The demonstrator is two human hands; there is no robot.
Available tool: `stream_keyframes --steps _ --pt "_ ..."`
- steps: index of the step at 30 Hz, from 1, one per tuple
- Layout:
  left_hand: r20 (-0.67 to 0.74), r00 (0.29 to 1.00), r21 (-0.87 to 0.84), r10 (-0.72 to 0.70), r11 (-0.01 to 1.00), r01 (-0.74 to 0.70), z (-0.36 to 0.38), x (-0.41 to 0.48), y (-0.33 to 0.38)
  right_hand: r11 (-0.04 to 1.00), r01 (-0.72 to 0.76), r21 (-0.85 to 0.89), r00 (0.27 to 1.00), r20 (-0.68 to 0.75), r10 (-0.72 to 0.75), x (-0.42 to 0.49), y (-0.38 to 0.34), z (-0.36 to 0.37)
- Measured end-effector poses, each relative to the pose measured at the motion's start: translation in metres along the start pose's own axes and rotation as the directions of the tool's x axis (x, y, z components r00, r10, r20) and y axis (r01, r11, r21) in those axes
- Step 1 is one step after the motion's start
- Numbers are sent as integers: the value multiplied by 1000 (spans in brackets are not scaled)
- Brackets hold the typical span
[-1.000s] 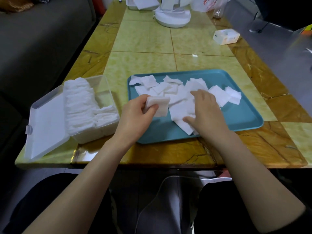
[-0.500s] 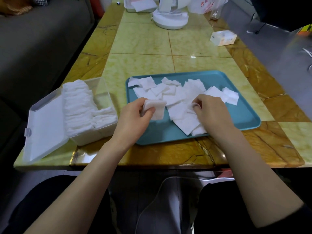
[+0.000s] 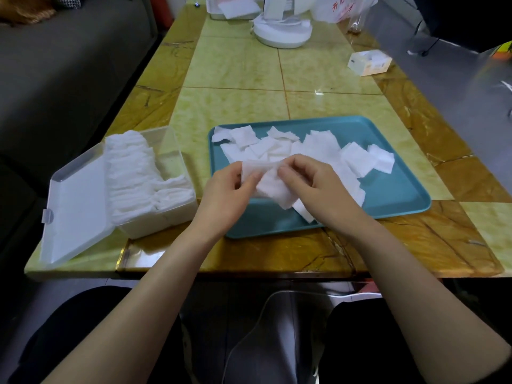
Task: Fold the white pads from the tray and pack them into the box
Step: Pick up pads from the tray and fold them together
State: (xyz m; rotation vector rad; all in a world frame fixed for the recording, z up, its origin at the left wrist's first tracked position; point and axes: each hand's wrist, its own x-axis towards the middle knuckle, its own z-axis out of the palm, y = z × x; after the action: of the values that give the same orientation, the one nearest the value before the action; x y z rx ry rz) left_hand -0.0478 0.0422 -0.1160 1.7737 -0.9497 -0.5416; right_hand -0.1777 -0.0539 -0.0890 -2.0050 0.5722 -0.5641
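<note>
A teal tray (image 3: 393,189) on the table holds several loose white pads (image 3: 321,145). Both hands meet over the tray's near left part. My left hand (image 3: 230,192) grips folded pads, and my right hand (image 3: 313,184) pinches a white pad (image 3: 273,187) that hangs between the two hands. To the left stands the clear plastic box (image 3: 171,151), lid open flat toward me, with a row of folded pads (image 3: 130,173) packed along its left side.
A white round appliance base (image 3: 282,34), a small carton (image 3: 370,62), a plastic bag and another container sit at the table's far end. A dark sofa runs along the left. My knees are under the table's near edge.
My right hand lifted a pad off the tray pile and brought it left to my left hand. The left hand kept its folded pads and rose slightly.
</note>
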Motion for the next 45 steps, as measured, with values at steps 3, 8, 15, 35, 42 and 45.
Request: stream_keyframes --steps 3,8,15,35,42,45 --pt "85 996 -43 1 999 3 0 -1 1 995 35 -92 999 -9 -36 -1 4 1" --pt "176 984 -8 -15 1000 16 3 -5 5 982 57 -179 989 -123 -80 1 8 3" --pt "240 971 -53 -5 998 18 2 -8 8 953 52 -299 982 -156 -103 -1 11 7" --pt "-20 999 11 -46 999 46 -10 -4 6 727 -230 -647 973 -143 181 14 40 -5" --pt "-58 996 33 -66 997 68 -11 -3 7 965 -175 -194 962 -241 127 17 27 -4" --pt "-95 991 29 -90 995 93 -11 -3 9 997 -67 30 960 -270 73 12 6 -10"
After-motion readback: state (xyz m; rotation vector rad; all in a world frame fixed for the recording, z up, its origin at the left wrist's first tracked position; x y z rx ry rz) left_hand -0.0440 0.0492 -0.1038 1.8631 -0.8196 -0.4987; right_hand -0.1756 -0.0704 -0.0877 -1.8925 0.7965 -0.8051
